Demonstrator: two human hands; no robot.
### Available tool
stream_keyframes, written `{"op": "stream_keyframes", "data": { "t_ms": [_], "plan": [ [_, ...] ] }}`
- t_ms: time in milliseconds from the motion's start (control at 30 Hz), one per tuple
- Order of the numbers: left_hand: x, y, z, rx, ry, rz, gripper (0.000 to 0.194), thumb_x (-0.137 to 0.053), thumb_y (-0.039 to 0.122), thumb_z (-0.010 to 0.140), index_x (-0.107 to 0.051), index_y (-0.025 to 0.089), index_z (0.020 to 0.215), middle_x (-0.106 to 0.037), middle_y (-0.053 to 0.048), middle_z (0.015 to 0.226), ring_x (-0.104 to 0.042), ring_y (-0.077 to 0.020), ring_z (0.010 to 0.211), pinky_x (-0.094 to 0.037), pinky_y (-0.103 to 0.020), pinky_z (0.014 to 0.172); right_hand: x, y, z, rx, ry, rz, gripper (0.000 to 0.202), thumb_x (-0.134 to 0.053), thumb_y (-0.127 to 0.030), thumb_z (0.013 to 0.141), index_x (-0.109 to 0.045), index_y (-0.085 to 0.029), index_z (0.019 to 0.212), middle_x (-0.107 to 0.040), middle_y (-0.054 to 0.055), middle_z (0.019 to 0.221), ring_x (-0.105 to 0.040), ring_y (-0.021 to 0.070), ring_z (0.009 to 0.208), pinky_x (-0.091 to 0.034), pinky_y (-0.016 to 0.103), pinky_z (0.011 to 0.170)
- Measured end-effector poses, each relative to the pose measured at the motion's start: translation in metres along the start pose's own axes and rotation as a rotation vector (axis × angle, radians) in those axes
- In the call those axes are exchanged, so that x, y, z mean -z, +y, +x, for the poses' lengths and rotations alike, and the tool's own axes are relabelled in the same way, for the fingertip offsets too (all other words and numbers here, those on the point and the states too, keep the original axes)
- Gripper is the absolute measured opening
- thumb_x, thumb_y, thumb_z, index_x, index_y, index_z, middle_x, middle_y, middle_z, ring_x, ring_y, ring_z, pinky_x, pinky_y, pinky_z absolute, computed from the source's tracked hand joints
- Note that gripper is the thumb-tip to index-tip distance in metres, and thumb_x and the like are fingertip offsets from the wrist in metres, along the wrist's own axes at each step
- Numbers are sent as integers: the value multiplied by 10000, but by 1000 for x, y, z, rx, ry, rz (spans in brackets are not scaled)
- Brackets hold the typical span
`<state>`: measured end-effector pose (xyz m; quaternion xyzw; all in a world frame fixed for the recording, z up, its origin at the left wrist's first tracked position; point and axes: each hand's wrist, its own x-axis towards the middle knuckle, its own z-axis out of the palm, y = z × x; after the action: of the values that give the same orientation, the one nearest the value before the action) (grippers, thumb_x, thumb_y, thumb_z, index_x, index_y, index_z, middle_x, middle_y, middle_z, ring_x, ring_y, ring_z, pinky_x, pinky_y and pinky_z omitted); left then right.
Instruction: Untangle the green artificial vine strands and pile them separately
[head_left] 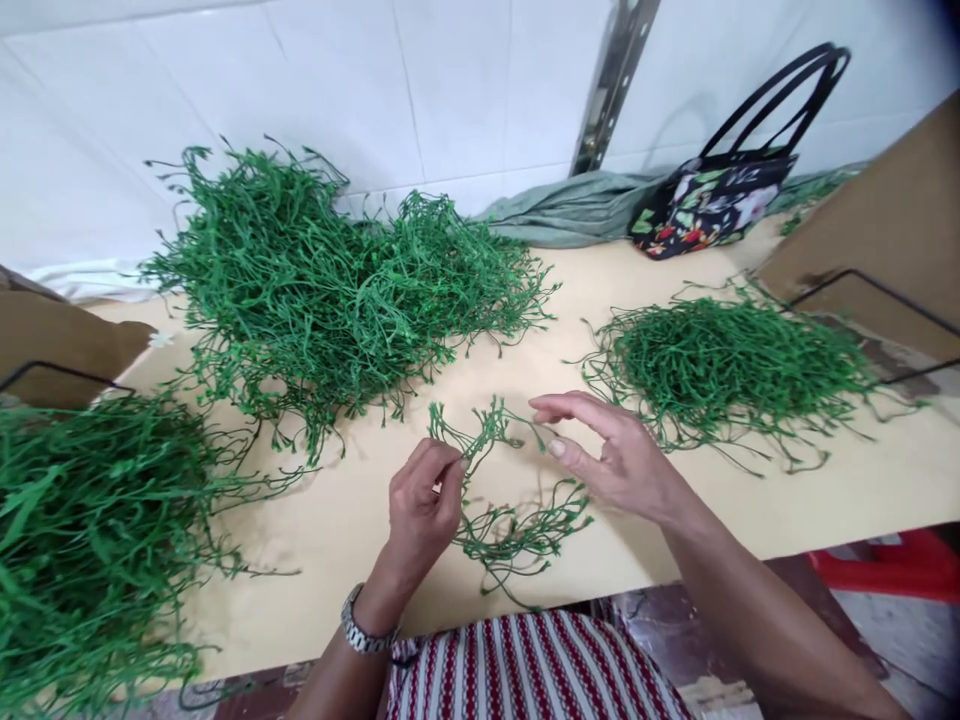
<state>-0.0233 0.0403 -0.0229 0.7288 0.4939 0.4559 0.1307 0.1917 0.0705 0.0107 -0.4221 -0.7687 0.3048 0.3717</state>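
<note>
My left hand [426,492], with a metal watch at the wrist, is closed on a small bunch of green plastic stems [487,428] near the middle of the table. My right hand [607,452] is at the right of that bunch, its thumb and fingers apart, close to the tip of one stem. Whether it touches that stem is hard to tell. Below and between the hands, a loose cluster of green stems [525,535] lies on the cream tabletop [337,590].
Large heaps of green stems lie at the back left [315,280], the near left [97,540] and the right [735,370]. A floral handbag [712,205] leans by the tiled wall. Cardboard [885,230] stands at right, and a red plastic object [892,565] is below the table edge.
</note>
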Motion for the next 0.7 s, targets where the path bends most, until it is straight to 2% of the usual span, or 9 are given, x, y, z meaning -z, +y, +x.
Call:
{"op": "stream_keyframes", "data": {
  "t_ms": [100,167,267,367,467,567,633,700],
  "plan": [
    [-3,1,-1,-76,6,26,110,-497,61,782,-513,163,743,-519,-4,653,-493,-101,606,-419,-215,558,4,3,2,-128,-45,324,379,-448,-465,855,-586,-188,1074,-644,68,919,-598,166,841,-479,289,727],
    [-4,2,-2,-125,11,68,106,-501,62,777,-513,165,756,-535,-11,662,-508,-107,619,-430,-216,562,4,8,2,-191,-47,447,419,-414,-504,858,-627,-159,964,-651,71,843,-600,155,769,-474,271,675],
    [-6,2,-3,-195,23,144,91,-501,80,775,-511,171,768,-557,-24,666,-527,-123,631,-446,-229,567,-2,13,1,-305,-139,427,415,-477,-513,820,-635,-133,771,-632,55,711,-570,135,643,-443,239,570],
    [-8,1,-6,-242,21,207,87,-508,85,768,-508,172,773,-562,-33,670,-529,-131,629,-447,-243,572,-13,13,-2,-335,-217,321,375,-525,-479,799,-601,-133,677,-571,11,615,-506,103,562,-383,207,506],
    [-8,4,-7,-244,50,251,136,-527,94,758,-523,169,872,-580,-68,779,-548,-159,724,-457,-287,634,-20,7,-6,-282,-149,170,361,-472,-411,846,-553,-139,624,-479,-21,549,-422,76,507,-309,192,464],
    [-5,15,-3,-262,97,330,284,-562,119,740,-514,173,1015,-579,-111,937,-540,-213,865,-433,-365,726,-23,-3,-8,-115,-79,17,338,-433,-337,878,-531,-147,616,-474,-12,565,-419,82,525,-324,203,491],
    [-4,24,3,-294,53,366,267,-569,131,738,-527,181,997,-598,-102,941,-529,-229,890,-395,-388,757,-25,-8,-10,44,-34,-80,305,-415,-278,888,-543,-149,643,-509,9,599,-453,97,563,-361,219,537],
    [-4,31,10,-289,-6,339,168,-548,122,748,-542,183,904,-621,-74,867,-523,-223,875,-370,-390,774,-28,-11,-11,169,20,-181,255,-414,-227,885,-566,-147,697,-550,30,638,-490,114,603,-392,235,574]
  ]
}}
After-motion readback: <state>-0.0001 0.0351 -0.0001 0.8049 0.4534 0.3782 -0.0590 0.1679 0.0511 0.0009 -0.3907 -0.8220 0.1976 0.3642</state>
